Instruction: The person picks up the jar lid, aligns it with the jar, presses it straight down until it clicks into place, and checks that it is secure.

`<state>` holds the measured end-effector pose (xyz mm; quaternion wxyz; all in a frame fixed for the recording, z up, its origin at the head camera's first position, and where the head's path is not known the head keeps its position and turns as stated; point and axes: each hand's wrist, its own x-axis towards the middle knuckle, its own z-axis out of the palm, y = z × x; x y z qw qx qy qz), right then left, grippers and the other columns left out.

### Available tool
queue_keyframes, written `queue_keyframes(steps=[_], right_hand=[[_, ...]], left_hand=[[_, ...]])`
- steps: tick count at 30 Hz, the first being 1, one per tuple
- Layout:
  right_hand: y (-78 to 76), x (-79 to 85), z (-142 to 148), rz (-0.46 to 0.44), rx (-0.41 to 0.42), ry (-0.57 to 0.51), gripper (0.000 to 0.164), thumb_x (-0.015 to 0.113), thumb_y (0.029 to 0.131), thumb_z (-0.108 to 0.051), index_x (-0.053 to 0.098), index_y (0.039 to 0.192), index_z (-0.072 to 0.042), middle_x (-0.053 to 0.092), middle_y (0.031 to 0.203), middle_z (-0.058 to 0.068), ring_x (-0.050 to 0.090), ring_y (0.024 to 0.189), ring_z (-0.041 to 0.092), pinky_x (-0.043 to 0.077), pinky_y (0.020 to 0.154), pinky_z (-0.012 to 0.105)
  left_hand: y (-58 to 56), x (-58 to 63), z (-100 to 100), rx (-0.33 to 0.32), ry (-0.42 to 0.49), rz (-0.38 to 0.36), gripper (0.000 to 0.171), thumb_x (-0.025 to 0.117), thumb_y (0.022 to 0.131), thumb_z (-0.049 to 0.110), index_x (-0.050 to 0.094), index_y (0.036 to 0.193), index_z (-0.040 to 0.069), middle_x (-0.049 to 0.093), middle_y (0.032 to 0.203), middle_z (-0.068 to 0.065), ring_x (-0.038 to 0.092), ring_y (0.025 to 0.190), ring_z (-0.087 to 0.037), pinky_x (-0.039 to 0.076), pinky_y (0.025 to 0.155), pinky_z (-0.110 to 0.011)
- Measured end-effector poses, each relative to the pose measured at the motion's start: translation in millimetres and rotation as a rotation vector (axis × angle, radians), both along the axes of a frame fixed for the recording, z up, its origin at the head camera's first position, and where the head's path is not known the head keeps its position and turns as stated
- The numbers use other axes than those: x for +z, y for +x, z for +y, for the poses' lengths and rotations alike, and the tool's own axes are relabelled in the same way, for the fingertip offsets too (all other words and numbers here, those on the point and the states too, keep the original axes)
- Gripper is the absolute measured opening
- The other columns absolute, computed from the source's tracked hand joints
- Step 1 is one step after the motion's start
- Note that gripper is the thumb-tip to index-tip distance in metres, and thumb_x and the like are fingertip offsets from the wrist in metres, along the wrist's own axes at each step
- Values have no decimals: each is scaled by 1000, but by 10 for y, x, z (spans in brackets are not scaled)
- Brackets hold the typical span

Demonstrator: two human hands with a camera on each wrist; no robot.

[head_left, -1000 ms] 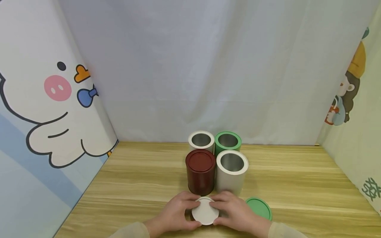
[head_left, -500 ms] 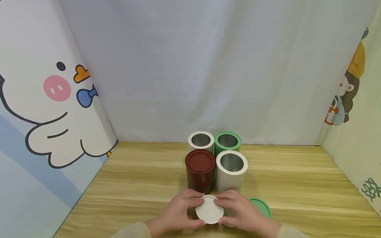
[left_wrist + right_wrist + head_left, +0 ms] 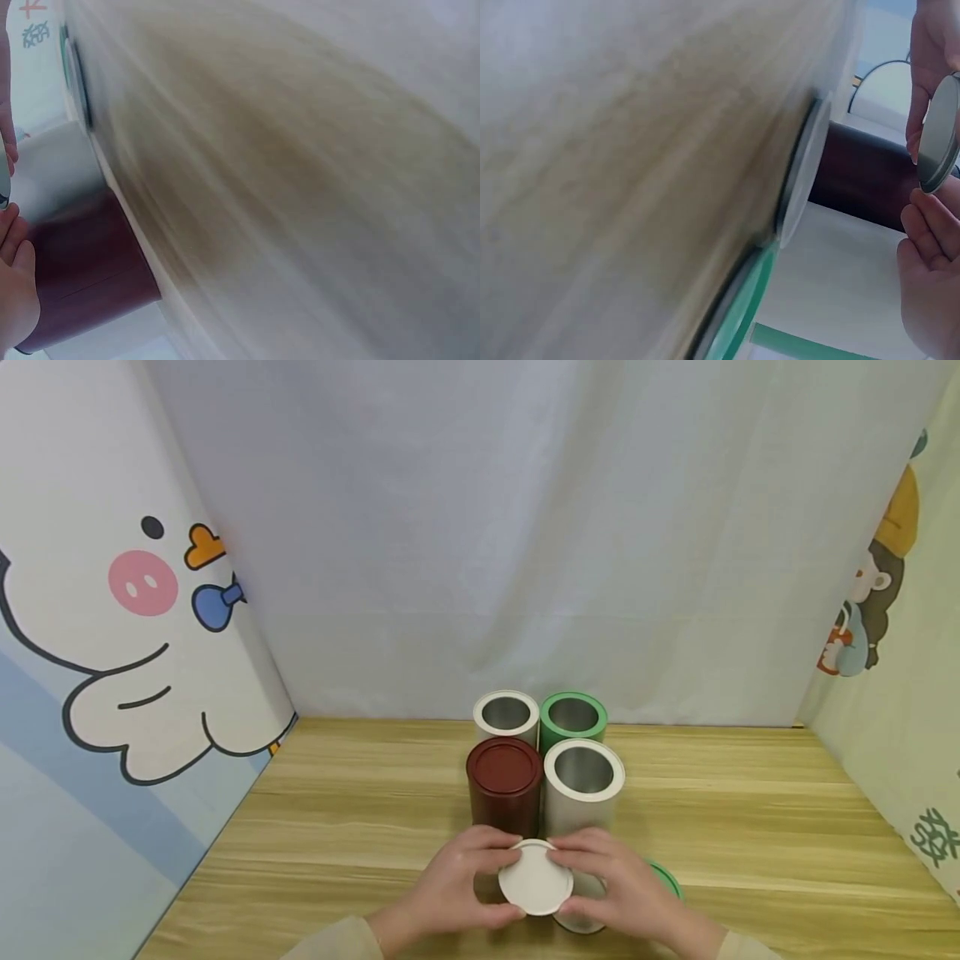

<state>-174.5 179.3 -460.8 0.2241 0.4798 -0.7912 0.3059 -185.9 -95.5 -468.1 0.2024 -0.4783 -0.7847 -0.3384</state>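
Note:
Both hands hold a round white lid (image 3: 536, 878) by its edge, raised above the table in front of the cans. My left hand (image 3: 468, 883) pinches it from the left and my right hand (image 3: 621, 885) from the right, thumbs at the near edge. In the right wrist view the lid (image 3: 938, 135) is tilted, its metallic underside showing. A second white lid (image 3: 579, 922) lies on the table, partly hidden under the right hand. Behind the held lid stand a dark red can (image 3: 504, 802) with its top covered and an open white can (image 3: 577, 814).
Further back are a smaller open white can (image 3: 486, 735) and an open green can (image 3: 551, 742), close to the pale curtain (image 3: 480, 543). A green lid (image 3: 665, 878) lies right of the second white lid on the wooden table (image 3: 750, 827). Printed cloths hang at both sides.
Both hands have lifted the white lid and shifted it rightward and away from me. More of the second white lid now shows beneath; the right hand covers more of the green lid.

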Motion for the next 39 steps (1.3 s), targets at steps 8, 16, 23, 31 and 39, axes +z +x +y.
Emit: queue_keyframes(steps=[8,16,23,31,39], right_hand=[[13,73,21,0,8,-54,56,84,77,-37,71,120,-4,65,124,8,58,112,22,38,101,18],[39,219,36,-7,-21,-75,60,83,79,-40,68,124,-4,65,125,9,57,113,22,38,101,18],[62,338,70,-8,-26,-94,60,78,84,-43,66,127,-3,63,127,9,55,116,22,37,102,18],[58,432,112,-26,-33,-107,61,79,84,-39,64,130,-3,61,131,9,54,119,22,37,104,18],[11,489,141,17,-27,-134,64,83,81,-36,63,130,0,61,131,12,54,118,23,37,105,20]], left_hand=[[-6,84,35,8,19,83,62,93,63,35,74,113,3,68,121,-5,60,113,-21,48,97,-28],[-36,224,71,-17,60,164,64,93,62,34,73,113,1,67,120,-8,60,113,-22,48,97,-27],[-29,372,122,-27,95,194,62,93,62,32,74,111,1,67,120,-10,61,112,-23,49,96,-29],[-49,515,176,-27,81,165,63,94,62,30,73,113,-1,67,121,-10,61,113,-22,48,98,-28],[-107,586,236,-51,105,164,65,94,63,27,71,115,-4,67,121,-13,61,112,-24,49,97,-30]])
